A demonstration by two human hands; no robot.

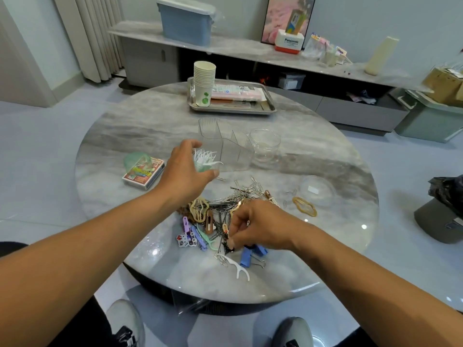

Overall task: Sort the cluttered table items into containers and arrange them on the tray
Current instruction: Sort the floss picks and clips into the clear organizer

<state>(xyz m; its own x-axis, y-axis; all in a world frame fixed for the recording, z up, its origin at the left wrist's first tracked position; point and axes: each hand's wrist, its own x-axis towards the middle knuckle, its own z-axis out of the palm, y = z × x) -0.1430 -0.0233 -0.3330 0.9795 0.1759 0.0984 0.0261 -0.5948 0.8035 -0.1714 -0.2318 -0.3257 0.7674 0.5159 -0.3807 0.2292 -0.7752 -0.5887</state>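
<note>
Two grey shoes (125,324) on the floor at the bottom edge, below the rim of a round marble surface (325,151). Near edge of surface: one white floss pick (238,267), blue binder clips (251,254) just beside it. Right hand (260,226): fingers curled down, pinching a small dark item in the pile; what the item is cannot be told. Pile (220,211), centre of surface: black hairpins, silver paper clips, gold and brown hair clips, purple and green pieces, tangled and touching. Gold clip (304,206) lies apart, right of pile, near a clear round lid (317,190). Left hand (186,171): reaching beyond the pile, fingers wrapped round a small clear cup (208,166) filled with white floss picks standing upright. Just behind the cup: clear divided organiser (225,144); clear jar (265,146) to its right. Left of the hand: card box (142,175) with a green lid (136,160) leaning on it. Far side: metal tray (233,110) carrying a stack of paper cups (204,81) and pink-white packets (238,92).
</note>
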